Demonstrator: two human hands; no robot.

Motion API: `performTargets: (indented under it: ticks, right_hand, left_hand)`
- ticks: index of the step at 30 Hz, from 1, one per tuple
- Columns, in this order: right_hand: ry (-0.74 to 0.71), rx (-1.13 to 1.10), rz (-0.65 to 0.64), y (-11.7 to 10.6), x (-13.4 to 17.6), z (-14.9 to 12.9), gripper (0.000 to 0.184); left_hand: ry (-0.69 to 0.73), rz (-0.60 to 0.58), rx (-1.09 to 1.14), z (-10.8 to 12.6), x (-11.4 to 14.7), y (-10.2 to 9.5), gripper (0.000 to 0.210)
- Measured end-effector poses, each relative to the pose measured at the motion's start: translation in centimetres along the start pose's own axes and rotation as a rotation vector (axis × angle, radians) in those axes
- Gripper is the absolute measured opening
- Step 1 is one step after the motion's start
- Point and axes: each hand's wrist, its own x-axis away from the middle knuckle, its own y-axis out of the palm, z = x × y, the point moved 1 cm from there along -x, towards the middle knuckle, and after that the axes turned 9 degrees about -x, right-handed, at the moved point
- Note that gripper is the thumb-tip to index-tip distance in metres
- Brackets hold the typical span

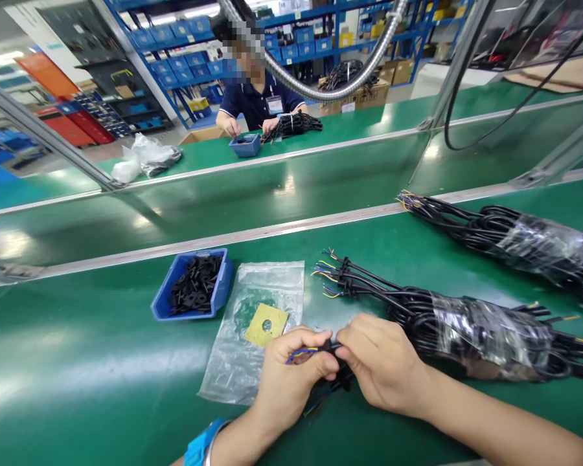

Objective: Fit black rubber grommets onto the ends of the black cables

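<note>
Both my hands meet low in the view, right of centre, over a black cable (339, 349). My left hand (286, 372) is closed, its thumb and fingers pinching the cable end around a small black piece; blue and yellow wires come out across its palm. Close beside it, my right hand (386, 366) grips the same cable a little further back. More cable ends hang below my fingers, partly hidden. A taped bundle of black cables (486, 333) lies at the right, several of its ends carrying black pieces and bare coloured wires.
Left of my hands, a blue bin (223, 294) holds small black parts. A clear plastic bag (228, 369) lies under a yellow square plate (257, 331) with a hole. A second cable bundle (539, 243) is at the far right. Across the bench a co-worker (255, 97) handles cables.
</note>
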Motion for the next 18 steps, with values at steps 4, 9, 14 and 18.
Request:
performTargets:
  ticks: [4,9,14,18]
  right_hand:
    - [0.036,-0.107,-0.044,-0.1,0.1,-0.1,0.024]
    - [0.071,-0.219,-0.166,-0.7,-0.1,-0.1,0.023]
    - [0.097,-0.238,-0.199,-0.9,-0.2,0.2,0.023]
    - [0.090,-0.136,-0.193,-0.6,0.0,0.5,0.022]
  left_hand:
    - [0.302,0.043,-0.230,0.5,0.4,0.2,0.018]
    - [0.496,-0.001,-0.323,0.2,0.5,0.6,0.022]
    - [0.419,-0.005,-0.414,0.3,-0.3,0.3,0.017]
    - [0.245,-0.107,-0.482,1.2,-1.0,-1.5,0.025]
